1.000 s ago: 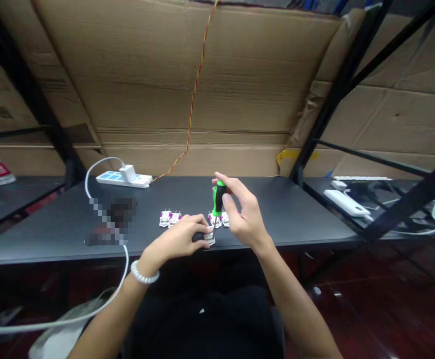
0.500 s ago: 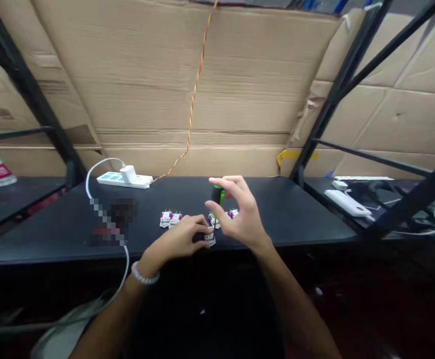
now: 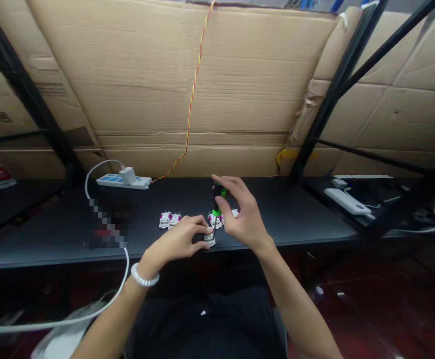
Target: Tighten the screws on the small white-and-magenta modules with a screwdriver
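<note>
My right hand (image 3: 242,209) grips a screwdriver (image 3: 219,199) with a black and green handle, held nearly upright between thumb and fingers. Its thin shaft points down at a small white plastic part (image 3: 210,237) near the table's front edge; whether the tip sits in a screw is too small to tell. The thumb and fingers of my left hand (image 3: 187,234) pinch that part from the left and partly cover it. Similar white parts with magenta bits (image 3: 165,220) lie left of the screwdriver, and others (image 3: 215,220) lie behind it, partly hidden by my right hand.
On the black table (image 3: 277,204) a white power strip (image 3: 123,181) with a plugged-in adapter stands back left. A white cable (image 3: 127,269) drops over the front edge. Black metal posts (image 3: 322,104) flank the table, with cardboard (image 3: 138,75) behind. A pixelated patch hides something at left.
My right thumb and fingers have shifted around the screwdriver handle, and the handle stands more upright. My left hand stays on the white part. The picture has become brighter.
</note>
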A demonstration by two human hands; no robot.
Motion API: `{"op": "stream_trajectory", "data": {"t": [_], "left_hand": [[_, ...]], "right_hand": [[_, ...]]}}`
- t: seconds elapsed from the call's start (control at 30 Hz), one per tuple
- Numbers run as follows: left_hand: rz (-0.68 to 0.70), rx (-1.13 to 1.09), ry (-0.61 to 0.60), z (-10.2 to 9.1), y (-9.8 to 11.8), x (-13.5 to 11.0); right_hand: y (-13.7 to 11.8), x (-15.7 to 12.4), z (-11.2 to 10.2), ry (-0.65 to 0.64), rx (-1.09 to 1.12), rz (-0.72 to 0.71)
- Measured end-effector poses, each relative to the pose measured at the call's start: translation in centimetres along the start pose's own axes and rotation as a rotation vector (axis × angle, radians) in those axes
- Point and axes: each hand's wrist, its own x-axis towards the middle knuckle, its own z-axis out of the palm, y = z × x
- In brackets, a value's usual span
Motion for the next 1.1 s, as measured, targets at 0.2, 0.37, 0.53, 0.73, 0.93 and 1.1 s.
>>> {"op": "stream_trajectory", "data": {"t": [0.2,0.37,0.53,0.73,0.93,1.1], "left_hand": [[-0.003,0.013,-0.007,0.05,0.05,0.04],[-0.01,0.043,-0.001,-0.15,0.37,-0.06],[-0.005,0.033,-0.005,-0.23,0.32,-0.1],[-0.024,0.036,-0.027,-0.13,0.12,-0.15],[-0.013,0.065,-0.024,-0.1,0.09,-0.1],[-0.027,0.074,-0.036,-0.12,0.21,-0.02]], "right_hand": [[-0.07,-0.01,-0.01,-0.018,0.008,0.003],[-0.29,0.15,-0.09,0.034,-0.063,0.013],[-0.02,-0.28,-0.38,0.001,-0.015,0.04],[0.4,-0.62,-0.43,0.025,-0.008,0.069],[0.49,-0.59,-0.57,0.021,0.006,0.061],[0.45,-0.7,-0.86,0.002,0.063,0.074]]}}
